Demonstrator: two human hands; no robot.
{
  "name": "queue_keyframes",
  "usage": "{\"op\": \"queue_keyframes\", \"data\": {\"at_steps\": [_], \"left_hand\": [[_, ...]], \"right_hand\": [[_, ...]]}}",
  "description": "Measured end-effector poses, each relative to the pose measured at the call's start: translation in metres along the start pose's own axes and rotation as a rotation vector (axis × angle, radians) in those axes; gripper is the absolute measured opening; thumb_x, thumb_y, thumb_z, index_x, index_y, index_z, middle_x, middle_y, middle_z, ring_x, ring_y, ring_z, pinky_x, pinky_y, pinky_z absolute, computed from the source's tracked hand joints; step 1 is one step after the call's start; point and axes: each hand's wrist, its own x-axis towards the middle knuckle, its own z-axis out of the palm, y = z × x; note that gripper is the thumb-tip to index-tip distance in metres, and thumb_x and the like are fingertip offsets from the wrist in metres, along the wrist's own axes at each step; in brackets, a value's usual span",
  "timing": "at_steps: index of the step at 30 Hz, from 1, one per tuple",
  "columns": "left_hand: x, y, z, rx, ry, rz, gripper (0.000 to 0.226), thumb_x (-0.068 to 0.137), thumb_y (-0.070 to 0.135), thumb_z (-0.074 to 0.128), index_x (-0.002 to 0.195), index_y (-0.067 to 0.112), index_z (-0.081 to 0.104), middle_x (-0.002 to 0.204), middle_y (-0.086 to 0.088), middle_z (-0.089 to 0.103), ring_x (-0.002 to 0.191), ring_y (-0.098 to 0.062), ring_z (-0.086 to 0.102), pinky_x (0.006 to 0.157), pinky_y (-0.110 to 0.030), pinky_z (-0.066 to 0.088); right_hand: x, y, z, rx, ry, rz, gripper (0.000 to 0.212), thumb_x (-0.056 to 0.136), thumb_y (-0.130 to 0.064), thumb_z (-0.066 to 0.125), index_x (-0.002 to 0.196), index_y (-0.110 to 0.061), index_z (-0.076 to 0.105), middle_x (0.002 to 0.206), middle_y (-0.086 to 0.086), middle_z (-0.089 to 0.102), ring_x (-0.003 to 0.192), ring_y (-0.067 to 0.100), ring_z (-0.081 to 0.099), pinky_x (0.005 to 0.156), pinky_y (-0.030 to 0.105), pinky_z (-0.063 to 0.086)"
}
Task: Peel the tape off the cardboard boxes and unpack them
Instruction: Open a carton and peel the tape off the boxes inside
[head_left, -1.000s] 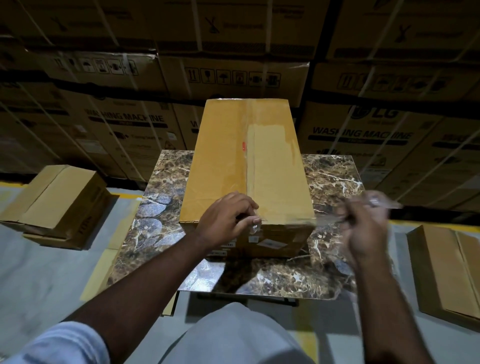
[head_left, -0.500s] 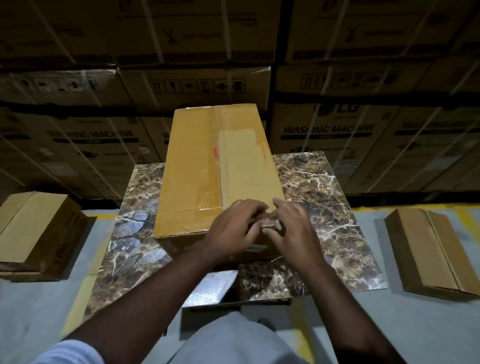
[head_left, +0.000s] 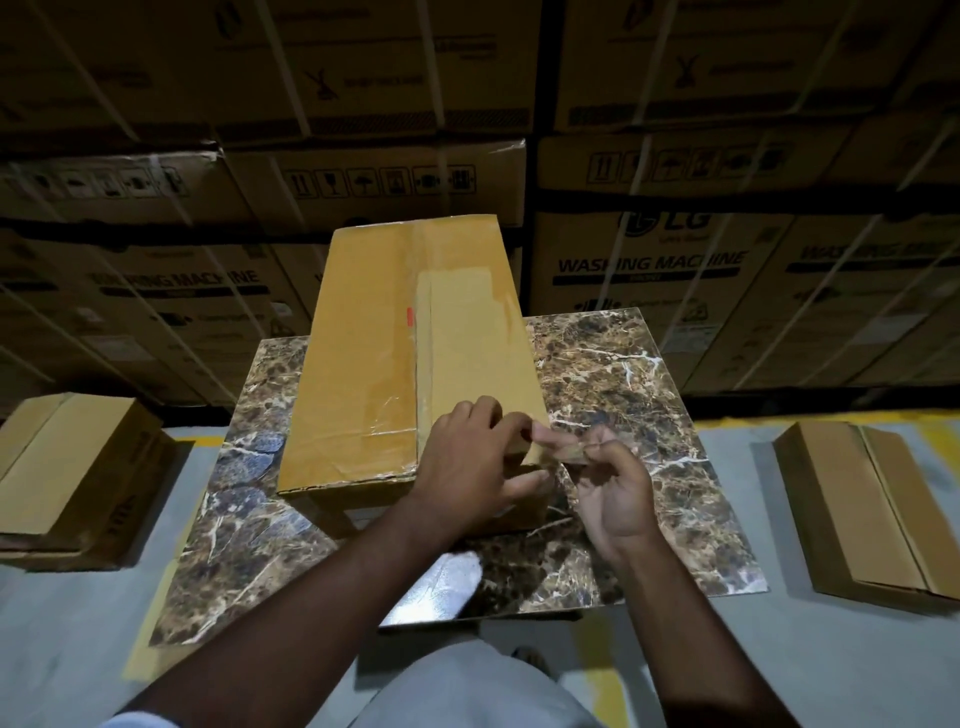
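A long tan cardboard box (head_left: 374, 364) lies lengthwise on a marble-patterned table (head_left: 649, 395). Clear tape runs along its top seam and across its near end. My left hand (head_left: 472, 462) rests on the box's near right corner, fingers curled over the edge and holding the box down. My right hand (head_left: 610, 483) is just right of that corner, off the box, and pinches a strip of clear tape (head_left: 563, 449) between thumb and fingers. The strip stretches from the corner to my right hand.
A closed cardboard box (head_left: 67, 467) sits on the floor at the left, another cardboard box (head_left: 872, 509) on the floor at the right. Stacked washing machine cartons (head_left: 649, 270) form a wall behind the table. Yellow floor lines run along the cartons.
Half a second ago both hands met at the box's near edge. Now my right hand has pulled away to the right with the tape strip; my left hand stays on the corner.
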Motion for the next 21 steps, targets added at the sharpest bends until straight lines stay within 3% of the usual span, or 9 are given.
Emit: {"op": "queue_keyframes", "data": {"at_steps": [2, 7, 9, 12, 15, 17, 18, 20, 21], "left_hand": [[0.003, 0.002, 0.003, 0.007, -0.003, -0.034, 0.057, 0.086, 0.075, 0.055, 0.131, 0.041, 0.055, 0.121, 0.006, 0.048, 0.108, -0.016, 0.046, 0.088, -0.032, 0.035], [-0.002, -0.006, 0.014, -0.026, 0.043, -0.074, 0.061, 0.085, 0.080, 0.047, 0.129, 0.041, 0.062, 0.119, 0.007, 0.049, 0.105, -0.015, 0.048, 0.086, -0.033, 0.035], [-0.003, -0.002, 0.014, -0.025, 0.041, -0.101, 0.059, 0.086, 0.077, 0.050, 0.129, 0.039, 0.063, 0.121, 0.006, 0.050, 0.108, -0.016, 0.048, 0.091, -0.036, 0.041], [-0.007, 0.017, 0.009, -0.104, 0.099, -0.011, 0.051, 0.094, 0.065, 0.054, 0.132, 0.031, 0.062, 0.133, 0.004, 0.051, 0.122, -0.016, 0.046, 0.102, -0.044, 0.045], [-0.013, 0.063, 0.001, -0.552, 0.010, 0.074, 0.061, 0.101, 0.061, 0.047, 0.154, 0.031, 0.042, 0.160, 0.006, 0.038, 0.146, -0.009, 0.036, 0.117, -0.034, 0.036], [-0.013, 0.096, -0.002, -1.013, -0.191, -0.076, 0.060, 0.100, 0.066, 0.041, 0.155, 0.042, 0.034, 0.160, 0.008, 0.042, 0.146, -0.008, 0.041, 0.118, -0.035, 0.037], [-0.012, 0.110, -0.004, -1.274, -0.267, -0.224, 0.055, 0.101, 0.066, 0.041, 0.150, 0.041, 0.042, 0.151, 0.004, 0.053, 0.140, -0.014, 0.051, 0.115, -0.042, 0.043], [-0.010, 0.118, -0.004, -1.665, -0.346, -0.542, 0.044, 0.107, 0.050, 0.044, 0.135, 0.020, 0.062, 0.129, -0.009, 0.070, 0.125, -0.028, 0.064, 0.106, -0.050, 0.051], [-0.011, 0.117, -0.004, -1.713, -0.372, -0.612, 0.038, 0.109, 0.037, 0.046, 0.128, 0.012, 0.067, 0.121, -0.014, 0.073, 0.117, -0.030, 0.068, 0.101, -0.050, 0.055]], "right_hand": [[0.008, -0.004, -0.010, 0.039, 0.124, -0.003, 0.023, 0.097, -0.004, 0.036, 0.077, -0.014, 0.042, 0.070, 0.011, 0.063, 0.085, 0.035, 0.069, 0.090, 0.048, 0.053], [0.019, -0.033, -0.071, 0.263, 0.445, -0.022, 0.026, 0.086, -0.012, 0.054, 0.070, -0.021, 0.035, 0.061, -0.005, 0.035, 0.053, 0.015, 0.038, 0.057, 0.031, 0.052], [0.017, -0.046, -0.093, 0.348, 0.525, -0.054, 0.033, 0.070, -0.023, 0.068, 0.070, -0.023, 0.035, 0.062, -0.006, 0.035, 0.056, 0.014, 0.036, 0.060, 0.028, 0.044], [0.005, -0.054, -0.098, 0.347, 0.485, -0.074, 0.033, 0.088, -0.046, 0.058, 0.076, -0.019, 0.043, 0.072, 0.000, 0.047, 0.068, 0.018, 0.045, 0.066, 0.033, 0.041], [-0.021, -0.051, -0.060, 0.300, 0.266, -0.072, 0.030, 0.096, -0.042, 0.050, 0.087, -0.014, 0.056, 0.085, 0.009, 0.063, 0.078, 0.023, 0.060, 0.072, 0.037, 0.055], [-0.040, -0.041, -0.031, 0.132, 0.152, -0.075, 0.034, 0.104, -0.035, 0.045, 0.089, -0.011, 0.064, 0.098, 0.014, 0.070, 0.091, 0.027, 0.064, 0.084, 0.040, 0.054], [-0.047, -0.032, -0.023, -0.070, 0.149, -0.152, 0.032, 0.105, -0.031, 0.045, 0.091, -0.009, 0.064, 0.106, 0.012, 0.070, 0.101, 0.027, 0.062, 0.090, 0.038, 0.052], [-0.062, -0.009, -0.019, -0.640, 0.087, -0.263, 0.026, 0.104, -0.026, 0.045, 0.094, -0.014, 0.065, 0.126, -0.007, 0.065, 0.124, 0.017, 0.052, 0.104, 0.024, 0.040], [-0.067, -0.001, -0.022, -0.928, 0.130, -0.298, 0.025, 0.101, -0.029, 0.045, 0.095, -0.020, 0.068, 0.135, -0.017, 0.058, 0.134, 0.009, 0.043, 0.109, 0.021, 0.028]]}}
